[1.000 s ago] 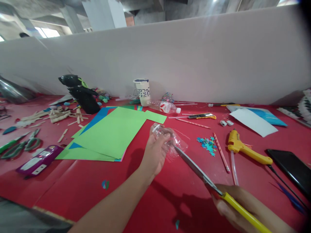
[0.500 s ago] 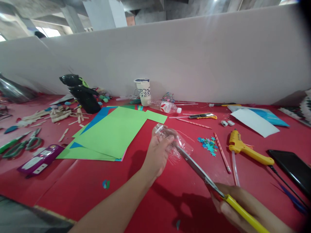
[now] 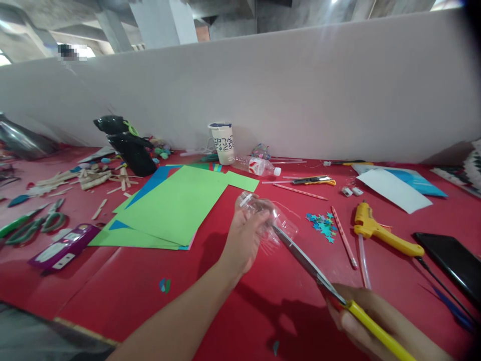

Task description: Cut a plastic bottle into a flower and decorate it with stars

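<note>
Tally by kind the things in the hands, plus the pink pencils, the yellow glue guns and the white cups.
Scissors in the right hand: 1
Clear plastic piece in the left hand: 1
Pink pencils: 2
Yellow glue gun: 1
White cup: 1
Total: 6

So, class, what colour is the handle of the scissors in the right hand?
The handle is yellow, seen best in the head view, the only one.

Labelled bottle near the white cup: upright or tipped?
Tipped: the labelled bottle lies on its side, its white cap pointing right.
</note>
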Demonstrator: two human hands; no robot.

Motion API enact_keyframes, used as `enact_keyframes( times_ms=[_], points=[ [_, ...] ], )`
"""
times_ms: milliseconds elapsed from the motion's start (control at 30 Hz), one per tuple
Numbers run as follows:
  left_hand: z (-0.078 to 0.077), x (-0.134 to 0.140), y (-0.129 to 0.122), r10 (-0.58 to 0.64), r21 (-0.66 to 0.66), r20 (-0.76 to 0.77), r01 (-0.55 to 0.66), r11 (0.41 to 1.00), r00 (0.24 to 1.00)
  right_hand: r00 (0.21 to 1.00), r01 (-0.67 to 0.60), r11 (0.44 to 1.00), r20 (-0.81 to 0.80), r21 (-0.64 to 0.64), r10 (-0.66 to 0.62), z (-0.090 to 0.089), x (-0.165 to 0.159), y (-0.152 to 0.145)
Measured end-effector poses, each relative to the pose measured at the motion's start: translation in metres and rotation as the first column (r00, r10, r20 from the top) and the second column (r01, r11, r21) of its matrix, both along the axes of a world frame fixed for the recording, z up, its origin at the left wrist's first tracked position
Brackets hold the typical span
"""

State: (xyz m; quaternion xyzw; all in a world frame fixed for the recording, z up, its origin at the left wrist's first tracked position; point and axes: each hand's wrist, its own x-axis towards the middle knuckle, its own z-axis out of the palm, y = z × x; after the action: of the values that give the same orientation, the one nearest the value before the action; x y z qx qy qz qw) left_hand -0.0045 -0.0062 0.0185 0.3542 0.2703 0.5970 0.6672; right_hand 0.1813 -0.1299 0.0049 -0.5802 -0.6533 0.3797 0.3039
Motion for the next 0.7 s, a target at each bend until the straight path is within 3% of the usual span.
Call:
enact_keyframes(
  times_ms=[367, 533, 700],
  points=[
    [-0.0034, 0.0014, -0.0013, -0.019, 0.056, -0.004, 0.019, 0.998, 1.0, 0.998, 0.006, 0.999, 0.058, 0.033, -0.008, 0.0013, 0.0006, 0.0019],
    [-0.0019, 0.0012, -0.0015, -0.014, 0.034, -0.007, 0.014, 0.999, 1.0, 1.0, 0.009, 1.0, 0.018, 0.024, -0.009, -0.0017, 0.0034, 0.0021],
    [-0.0017, 0.0019, -0.0016, -0.006, 0.055, -0.011, 0.007, 0.998, 1.0, 1.0, -0.01, 1.0, -0.029, -0.018, 0.009, 0.0061, 0.0006, 0.0034]
  ],
)
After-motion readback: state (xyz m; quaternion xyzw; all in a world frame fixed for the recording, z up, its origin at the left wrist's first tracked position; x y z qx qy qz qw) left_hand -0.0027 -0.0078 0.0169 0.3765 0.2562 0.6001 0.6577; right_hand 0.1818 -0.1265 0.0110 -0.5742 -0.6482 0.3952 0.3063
